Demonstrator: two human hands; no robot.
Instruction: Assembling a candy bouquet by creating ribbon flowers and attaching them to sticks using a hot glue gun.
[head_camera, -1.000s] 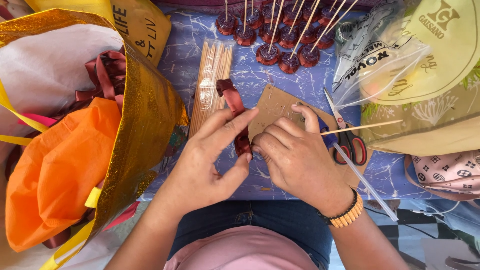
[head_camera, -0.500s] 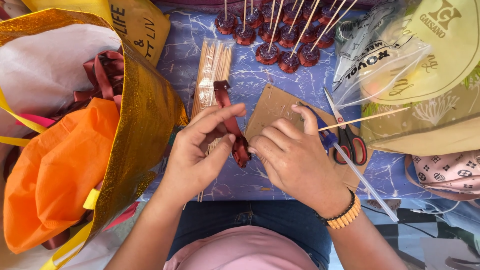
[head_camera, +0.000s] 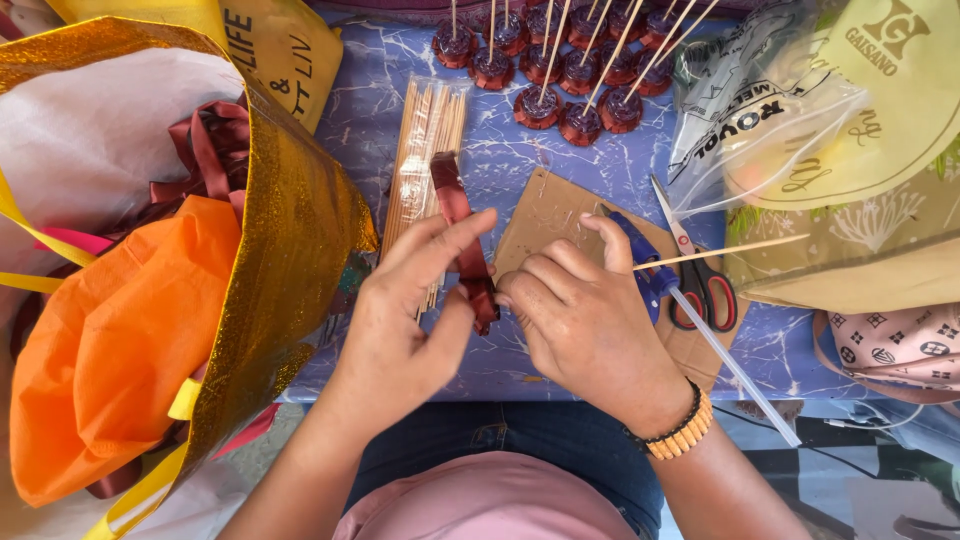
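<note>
Both hands are pinching a dark red ribbon (head_camera: 462, 235) over the cardboard sheet (head_camera: 545, 215): the left hand (head_camera: 405, 320) is closing finger and thumb on its lower part, the right hand (head_camera: 580, 320) is nipping its end and also gripping a wooden stick (head_camera: 720, 248). Soft, light and limp, the ribbon looks easiest taken near the fold. Scissors (head_camera: 700, 275) are lying just right of the cardboard.

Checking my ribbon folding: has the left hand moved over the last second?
Yes. The left hand drew back toward the person, off the cardboard, holding the ribbon.
</note>
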